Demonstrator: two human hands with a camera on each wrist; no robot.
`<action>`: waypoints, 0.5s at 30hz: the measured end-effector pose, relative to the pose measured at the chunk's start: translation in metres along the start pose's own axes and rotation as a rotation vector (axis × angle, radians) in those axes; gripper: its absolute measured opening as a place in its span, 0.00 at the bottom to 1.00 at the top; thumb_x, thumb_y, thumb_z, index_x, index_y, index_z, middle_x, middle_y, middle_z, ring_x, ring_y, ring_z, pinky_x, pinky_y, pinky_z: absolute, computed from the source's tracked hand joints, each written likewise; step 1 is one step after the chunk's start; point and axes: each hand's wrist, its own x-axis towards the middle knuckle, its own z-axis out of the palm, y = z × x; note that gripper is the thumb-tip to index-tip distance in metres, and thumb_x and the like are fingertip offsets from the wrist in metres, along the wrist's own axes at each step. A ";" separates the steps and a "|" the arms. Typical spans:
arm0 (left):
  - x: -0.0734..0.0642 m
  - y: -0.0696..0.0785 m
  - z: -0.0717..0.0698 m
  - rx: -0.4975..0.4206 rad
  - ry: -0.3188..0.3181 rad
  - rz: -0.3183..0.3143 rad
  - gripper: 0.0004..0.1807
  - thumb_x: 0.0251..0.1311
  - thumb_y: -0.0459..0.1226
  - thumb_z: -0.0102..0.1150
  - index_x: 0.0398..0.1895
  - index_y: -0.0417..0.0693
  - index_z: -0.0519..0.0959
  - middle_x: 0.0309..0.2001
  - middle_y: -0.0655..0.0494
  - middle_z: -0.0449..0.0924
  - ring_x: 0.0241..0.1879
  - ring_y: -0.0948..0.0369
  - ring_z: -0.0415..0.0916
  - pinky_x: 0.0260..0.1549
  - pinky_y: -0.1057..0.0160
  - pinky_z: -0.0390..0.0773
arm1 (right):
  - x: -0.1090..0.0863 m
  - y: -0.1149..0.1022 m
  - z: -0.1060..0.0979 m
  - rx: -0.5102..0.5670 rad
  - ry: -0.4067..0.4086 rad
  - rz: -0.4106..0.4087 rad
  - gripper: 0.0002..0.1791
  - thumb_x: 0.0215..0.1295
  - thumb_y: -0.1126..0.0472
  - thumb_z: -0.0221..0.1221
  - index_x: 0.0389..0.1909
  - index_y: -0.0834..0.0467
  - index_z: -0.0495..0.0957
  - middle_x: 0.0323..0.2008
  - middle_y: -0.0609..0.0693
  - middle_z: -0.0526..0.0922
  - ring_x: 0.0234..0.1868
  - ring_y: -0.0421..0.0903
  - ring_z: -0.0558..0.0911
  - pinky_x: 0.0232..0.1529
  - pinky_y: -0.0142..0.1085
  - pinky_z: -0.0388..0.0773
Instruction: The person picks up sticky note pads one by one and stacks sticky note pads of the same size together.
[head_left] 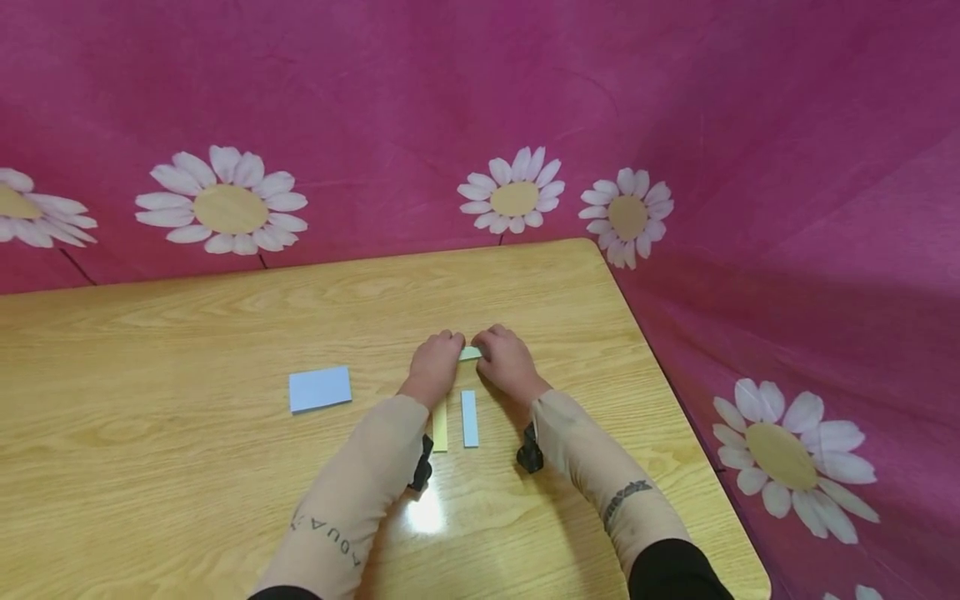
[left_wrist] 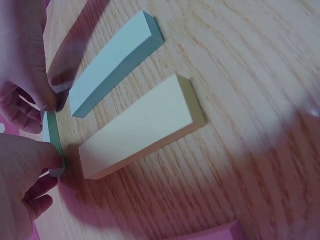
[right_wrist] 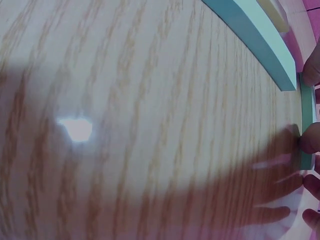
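Observation:
Ahead of me on the table, a thin pale green sticky-note pad (head_left: 470, 353) lies crosswise between both hands. My left hand (head_left: 437, 367) pinches its left end, and the right hand (head_left: 510, 362) pinches the right end. In the left wrist view, thumbs sit on the near side of the green pad (left_wrist: 54, 131). Closer to me, a narrow light blue pad (head_left: 469, 418) stands lengthwise at right of a narrow yellow pad (head_left: 440, 427). The left wrist partly covers the yellow pad in the head view. Neither hand touches the blue strip.
A wider blue pad (head_left: 320, 389) lies left of the left forearm on the wooden table (head_left: 187, 467). Beyond the table's back and right edges hangs a pink cloth (head_left: 390, 125) with daisies. A pinkish block edge (left_wrist: 215, 232) shows low in the left wrist view.

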 end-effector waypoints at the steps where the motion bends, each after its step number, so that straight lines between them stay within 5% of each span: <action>1: 0.000 0.000 -0.001 -0.007 0.004 -0.007 0.12 0.59 0.26 0.47 0.46 0.40 0.73 0.41 0.46 0.73 0.40 0.53 0.72 0.39 0.58 0.73 | 0.000 0.000 0.000 0.004 0.004 0.001 0.13 0.49 0.68 0.57 0.39 0.60 0.78 0.38 0.54 0.75 0.39 0.51 0.75 0.42 0.42 0.71; 15: -0.003 -0.005 -0.001 0.002 0.018 -0.023 0.12 0.59 0.25 0.46 0.45 0.40 0.73 0.41 0.46 0.73 0.40 0.52 0.72 0.39 0.57 0.73 | 0.004 -0.002 0.000 -0.043 -0.018 -0.008 0.12 0.51 0.66 0.58 0.40 0.59 0.78 0.36 0.52 0.76 0.37 0.49 0.75 0.41 0.42 0.71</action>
